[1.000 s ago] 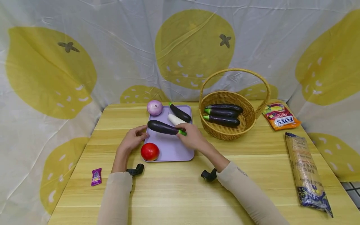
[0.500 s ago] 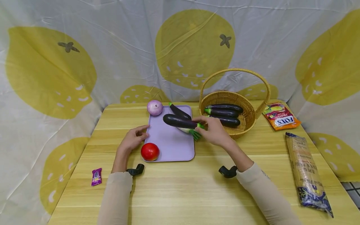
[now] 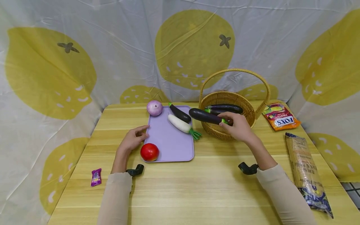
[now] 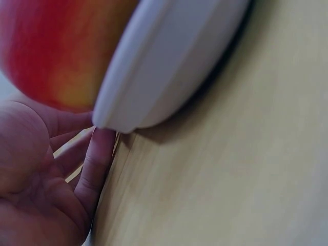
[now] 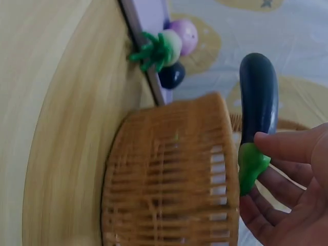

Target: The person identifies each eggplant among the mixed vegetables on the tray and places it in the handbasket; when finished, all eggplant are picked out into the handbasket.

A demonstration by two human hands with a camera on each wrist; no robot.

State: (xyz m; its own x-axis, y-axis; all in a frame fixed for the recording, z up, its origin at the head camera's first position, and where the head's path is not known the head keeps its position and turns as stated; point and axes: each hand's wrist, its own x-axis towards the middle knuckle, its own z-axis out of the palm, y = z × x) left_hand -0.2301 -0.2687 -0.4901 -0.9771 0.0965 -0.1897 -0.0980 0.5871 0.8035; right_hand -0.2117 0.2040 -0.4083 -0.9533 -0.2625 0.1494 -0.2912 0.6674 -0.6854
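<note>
1. Eggplant [image 3: 206, 116]: glossy, purple-black, green cap; over the basket's [image 3: 217, 133] near-left rim, rounded end pointing left.
2. Your right hand [image 3: 239, 125] pinches the cap, thumb against fingers. Your left hand [image 3: 132, 139], fingers loosely bent, holds nothing, at the tray's [image 3: 174, 151] side farthest from the basket.
3. Edges: basket handle [image 3: 236, 70] arches behind; narrow table strip [image 3: 197, 147] between basket and tray.
4. Counts: two eggplants [image 3: 229, 107] visible in basket; left of it, one small eggplant [image 3: 180, 113], one radish [image 3: 179, 124], one tomato [image 3: 149, 152], one onion [image 3: 154, 108].
</note>
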